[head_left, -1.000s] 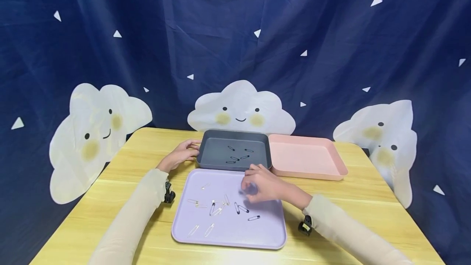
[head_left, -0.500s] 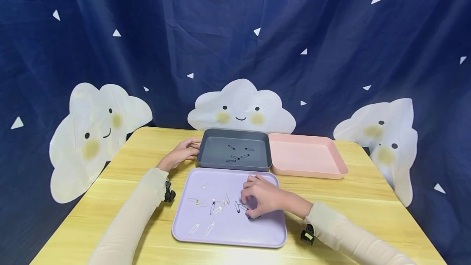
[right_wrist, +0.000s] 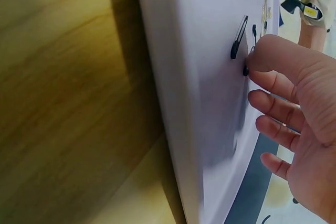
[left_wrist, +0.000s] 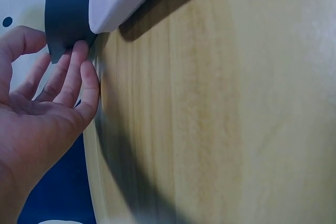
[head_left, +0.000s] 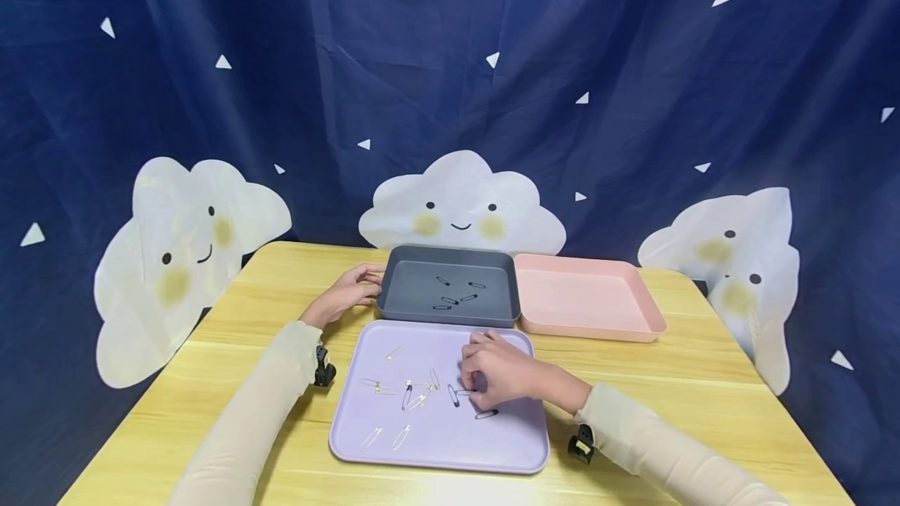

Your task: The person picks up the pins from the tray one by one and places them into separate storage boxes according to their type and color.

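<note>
Over the right part of the lilac tray (head_left: 436, 447), my right hand (head_left: 502, 369) has its thumb and index finger pinched at the end of a black safety pin (right_wrist: 245, 70), which they partly cover. Two more black safety pins lie close by, one left of the fingertips (head_left: 453, 395) and one just below them (head_left: 486, 415). Gold safety pins (head_left: 401, 436) and another black one (head_left: 406, 397) are scattered over the tray's left half. My left hand (head_left: 344, 297) touches the left wall of the dark grey tray (left_wrist: 68, 14) with relaxed fingers.
Several black safety pins (head_left: 450, 301) lie inside the dark grey tray behind the lilac one. A pink tray (head_left: 591, 332) adjoins it on the right. All stand on a wooden table (head_left: 281, 272), with a blue cloud-print curtain (head_left: 422, 61) behind.
My right hand has come down from near the grey tray's front edge onto the lilac tray, first by the lowest black safety pin, then slightly left to another. The left hand stays still.
</note>
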The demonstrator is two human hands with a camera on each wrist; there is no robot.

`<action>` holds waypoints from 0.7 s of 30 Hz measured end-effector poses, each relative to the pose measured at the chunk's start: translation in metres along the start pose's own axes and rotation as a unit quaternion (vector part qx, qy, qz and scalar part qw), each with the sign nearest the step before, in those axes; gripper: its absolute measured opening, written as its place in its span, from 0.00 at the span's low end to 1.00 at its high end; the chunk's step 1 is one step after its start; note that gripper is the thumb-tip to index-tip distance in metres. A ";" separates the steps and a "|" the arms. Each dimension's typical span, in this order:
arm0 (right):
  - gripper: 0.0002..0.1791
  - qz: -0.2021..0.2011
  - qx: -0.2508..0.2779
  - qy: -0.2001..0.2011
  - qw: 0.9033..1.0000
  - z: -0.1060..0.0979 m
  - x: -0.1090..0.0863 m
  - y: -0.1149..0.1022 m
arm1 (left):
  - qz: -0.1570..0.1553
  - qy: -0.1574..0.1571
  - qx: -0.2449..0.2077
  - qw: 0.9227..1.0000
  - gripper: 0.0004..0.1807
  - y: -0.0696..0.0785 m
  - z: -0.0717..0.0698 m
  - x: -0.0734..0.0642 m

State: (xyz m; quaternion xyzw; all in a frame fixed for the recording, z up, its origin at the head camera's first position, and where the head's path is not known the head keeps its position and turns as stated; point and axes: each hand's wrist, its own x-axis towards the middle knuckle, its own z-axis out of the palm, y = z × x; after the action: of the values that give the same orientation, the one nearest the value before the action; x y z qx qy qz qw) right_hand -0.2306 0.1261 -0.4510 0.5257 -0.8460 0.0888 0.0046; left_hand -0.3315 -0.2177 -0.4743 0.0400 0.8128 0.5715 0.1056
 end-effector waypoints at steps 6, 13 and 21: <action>0.08 -0.002 -0.018 -0.001 1.000 -0.001 0.000 -0.002 | 0.004 0.002 0.001 1.000 0.31 0.000 0.000 0.001; 0.09 -0.013 -0.042 0.003 0.999 -0.003 0.000 -0.004 | 0.002 0.002 0.002 1.000 0.31 -0.001 0.000 0.003; 0.10 -0.013 -0.052 0.003 0.999 -0.004 0.001 -0.005 | 0.001 0.001 -0.002 1.000 0.31 -0.001 0.000 0.002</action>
State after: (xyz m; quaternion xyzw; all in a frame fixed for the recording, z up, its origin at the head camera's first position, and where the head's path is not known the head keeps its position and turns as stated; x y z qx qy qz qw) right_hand -0.2271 0.1235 -0.4466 0.5351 -0.8428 0.0464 0.0354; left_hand -0.3334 -0.2182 -0.4756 0.0399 0.8119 0.5730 0.1043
